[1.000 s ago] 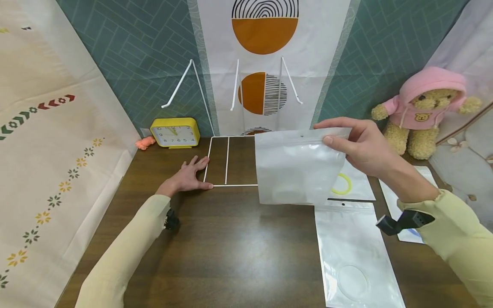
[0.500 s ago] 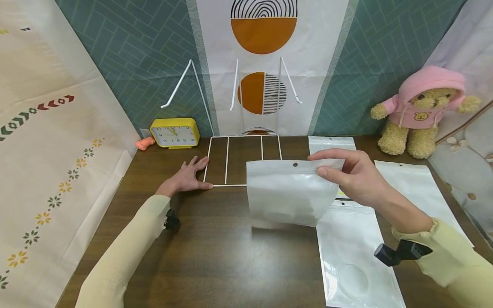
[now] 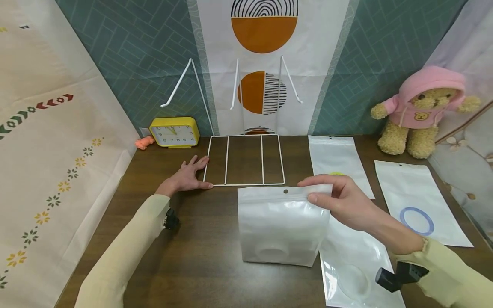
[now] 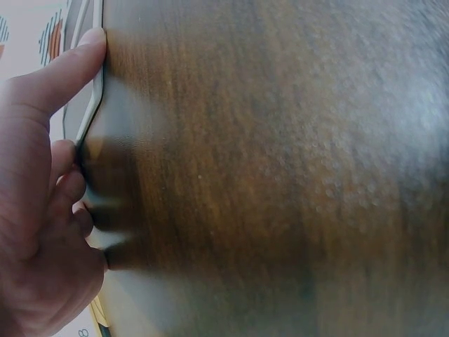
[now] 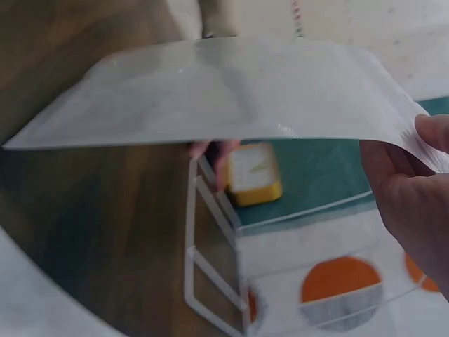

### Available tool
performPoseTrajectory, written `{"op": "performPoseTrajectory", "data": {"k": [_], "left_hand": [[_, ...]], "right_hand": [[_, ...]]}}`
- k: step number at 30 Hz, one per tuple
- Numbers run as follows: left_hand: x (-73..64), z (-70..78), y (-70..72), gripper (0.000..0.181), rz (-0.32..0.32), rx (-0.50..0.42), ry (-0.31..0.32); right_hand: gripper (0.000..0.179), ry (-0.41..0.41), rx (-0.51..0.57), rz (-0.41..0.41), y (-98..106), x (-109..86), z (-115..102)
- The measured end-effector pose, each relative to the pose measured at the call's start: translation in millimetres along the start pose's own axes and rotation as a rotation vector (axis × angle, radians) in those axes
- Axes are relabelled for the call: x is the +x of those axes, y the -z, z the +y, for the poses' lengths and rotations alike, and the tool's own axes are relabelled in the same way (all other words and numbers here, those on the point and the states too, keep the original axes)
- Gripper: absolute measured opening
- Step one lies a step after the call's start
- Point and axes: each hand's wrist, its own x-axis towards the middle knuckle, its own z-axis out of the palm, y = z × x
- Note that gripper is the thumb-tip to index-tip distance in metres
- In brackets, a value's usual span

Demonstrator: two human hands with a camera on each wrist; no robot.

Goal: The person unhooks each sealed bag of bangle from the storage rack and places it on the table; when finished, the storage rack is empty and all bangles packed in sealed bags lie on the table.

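Note:
My right hand (image 3: 348, 205) pinches a white zip-top pouch (image 3: 283, 226) by its top right corner, thumb in front. The pouch hangs roughly upright with a hole in its header; a faint round mark shows low on it. In the right wrist view the pouch (image 5: 231, 95) stretches edge-on away from the fingers. A white wire rack (image 3: 263, 160) stands against the back wall, its arms pointing forward. My left hand (image 3: 186, 175) touches the rack's left base corner with spread fingers; in the left wrist view its thumb (image 4: 81, 60) lies along the wire.
Flat pouches lie at right: one with a yellow ring (image 3: 333, 152), one with a blue ring (image 3: 408, 184), and a nearer pouch (image 3: 354, 265) partly under my right hand. A yellow clock (image 3: 174, 132), orange figure (image 3: 144, 143) and teddy bear (image 3: 423, 111) stand at the back.
My right hand has brought the pouch down and toward me, slightly left, uncovering the rack's base and the pouches behind. My left hand stays at the rack's corner.

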Motion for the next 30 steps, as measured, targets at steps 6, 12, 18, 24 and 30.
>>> {"op": "performPoseTrajectory", "data": {"k": [6,12,18,24,30], "left_hand": [[1.0,0.7,-0.6,0.105,0.0,0.013,-0.009],[0.2,2.5,2.0,0.105,0.008,0.008,0.009],[0.1,0.8,2.2,0.105,0.005,0.011,0.006],[-0.3,0.0,1.1,0.105,0.003,0.006,0.011],[-1.3,0.3,0.6,0.105,-0.001,-0.008,0.013]], "right_hand": [[0.028,-0.05,-0.333,0.104,8,9.3,20],[0.027,-0.076,-0.406,0.09,17,20.7,36],[0.029,-0.141,-0.36,0.063,21,27.9,58],[0.03,-0.207,-0.321,0.054,25,30.0,81],[0.03,-0.243,-0.322,0.041,28,31.0,99]]}}
